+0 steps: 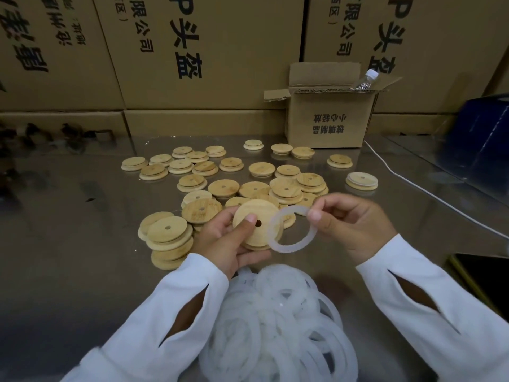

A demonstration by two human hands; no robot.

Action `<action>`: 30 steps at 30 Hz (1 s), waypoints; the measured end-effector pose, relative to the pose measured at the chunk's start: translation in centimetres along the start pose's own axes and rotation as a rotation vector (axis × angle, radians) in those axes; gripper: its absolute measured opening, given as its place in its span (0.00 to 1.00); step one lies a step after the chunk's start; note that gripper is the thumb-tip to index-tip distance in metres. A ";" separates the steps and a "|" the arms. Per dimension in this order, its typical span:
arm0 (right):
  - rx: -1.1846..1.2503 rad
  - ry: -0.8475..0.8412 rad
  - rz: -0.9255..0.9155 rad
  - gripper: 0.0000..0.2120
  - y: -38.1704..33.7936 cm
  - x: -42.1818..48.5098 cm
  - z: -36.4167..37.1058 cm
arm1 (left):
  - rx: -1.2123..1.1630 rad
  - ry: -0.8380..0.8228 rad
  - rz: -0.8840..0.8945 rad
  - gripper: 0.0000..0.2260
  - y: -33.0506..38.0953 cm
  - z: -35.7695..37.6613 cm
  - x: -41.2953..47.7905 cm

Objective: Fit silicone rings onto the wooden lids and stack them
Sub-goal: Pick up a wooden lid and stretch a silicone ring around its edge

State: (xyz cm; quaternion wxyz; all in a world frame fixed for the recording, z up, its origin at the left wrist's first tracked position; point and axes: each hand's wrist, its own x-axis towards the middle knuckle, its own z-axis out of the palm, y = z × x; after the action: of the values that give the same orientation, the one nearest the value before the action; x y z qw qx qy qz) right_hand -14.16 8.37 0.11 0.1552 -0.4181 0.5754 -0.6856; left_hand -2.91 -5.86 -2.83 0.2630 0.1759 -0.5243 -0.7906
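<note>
My left hand (225, 244) grips a round wooden lid (257, 213) with a small centre hole, thumb on its face. My right hand (349, 227) pinches a white silicone ring (278, 244) by its upper right edge; the ring hangs just right of the lid and overlaps its rim. A heap of loose silicone rings (278, 321) lies below my hands. Several bare wooden lids (248, 177) are scattered across the metal table (68, 244), and a small stack of lids (168, 241) stands left of my left hand. One lid with a ring fitted (361, 181) sits alone at the right.
A small open cardboard box (327, 119) with a plastic bottle (366, 79) in it stands at the back. Large cartons (192, 51) wall the table's rear. A white cable (407, 180) runs along the right. A blue object (484, 139) and a dark tray (479, 274) sit at the right edge.
</note>
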 end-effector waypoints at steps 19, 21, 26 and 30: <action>-0.074 0.301 0.075 0.02 1.1 -0.6 3.4 | 0.107 -0.226 0.062 0.15 0.0 0.4 -1.0; -0.089 0.301 0.040 0.02 1.1 -0.6 3.4 | 0.112 -0.232 0.069 0.13 0.0 0.3 -1.0; -0.169 0.275 -0.034 0.05 1.1 -0.7 3.4 | 0.154 -0.252 0.098 0.11 -0.2 0.2 -1.0; -0.230 0.230 -0.034 0.07 1.4 -0.7 3.4 | 0.172 -0.258 0.095 0.10 -0.3 0.1 -1.0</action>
State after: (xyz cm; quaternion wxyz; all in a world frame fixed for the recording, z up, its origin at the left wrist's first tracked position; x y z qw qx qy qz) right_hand -11.58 6.18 -1.46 0.0280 -0.3617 0.6568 -0.6610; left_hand -2.20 -5.06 -3.05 0.2148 0.0697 -0.6272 -0.7454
